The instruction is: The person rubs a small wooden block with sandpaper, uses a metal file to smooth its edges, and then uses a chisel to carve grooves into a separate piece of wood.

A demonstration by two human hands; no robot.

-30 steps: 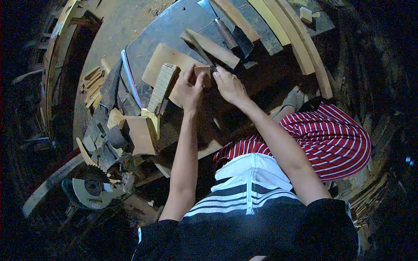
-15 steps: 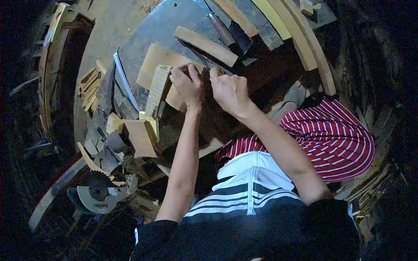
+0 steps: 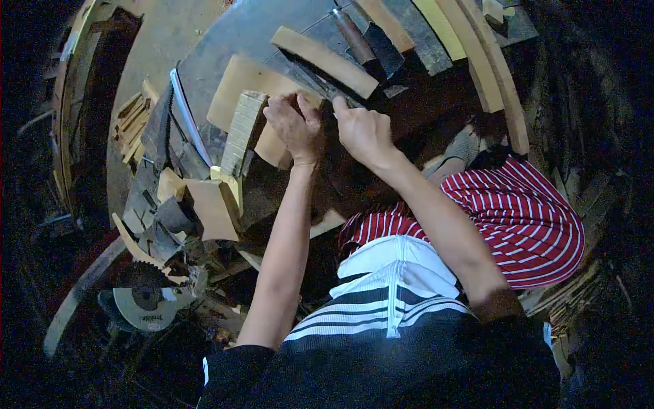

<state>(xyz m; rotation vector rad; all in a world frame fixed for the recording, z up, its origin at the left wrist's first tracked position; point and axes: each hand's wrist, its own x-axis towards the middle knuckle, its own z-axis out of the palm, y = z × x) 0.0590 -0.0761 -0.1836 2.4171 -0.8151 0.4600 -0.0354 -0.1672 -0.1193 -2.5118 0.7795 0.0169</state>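
My left hand (image 3: pixel 297 129) is curled, thumb raised, beside a row of thin wooden pieces (image 3: pixel 244 129) standing side by side. Its fingertips touch or nearly touch the end of that row; whatever lies inside the grip is hidden. Under and behind it is a broad tan board (image 3: pixel 235 75). Just to the right, my right hand (image 3: pixel 364 133) is closed, its knuckles up and the index finger towards the left hand. A dark, narrow metal tool (image 3: pixel 310 78) runs by its fingertips; whether the hand holds it cannot be made out.
A wood block (image 3: pixel 327 61) and a wooden-handled tool (image 3: pixel 354 37) lie beyond my hands. A handsaw (image 3: pixel 191 119) and sticks (image 3: pixel 134 129) are on the left. At lower left is a circular saw (image 3: pixel 153 310) with exposed teeth. Long boards (image 3: pixel 477 61) stand at the right.
The view has shifted slightly, so the bench things sit a little higher and the near-left things further left. Both hands stay close together in nearly the same pose.
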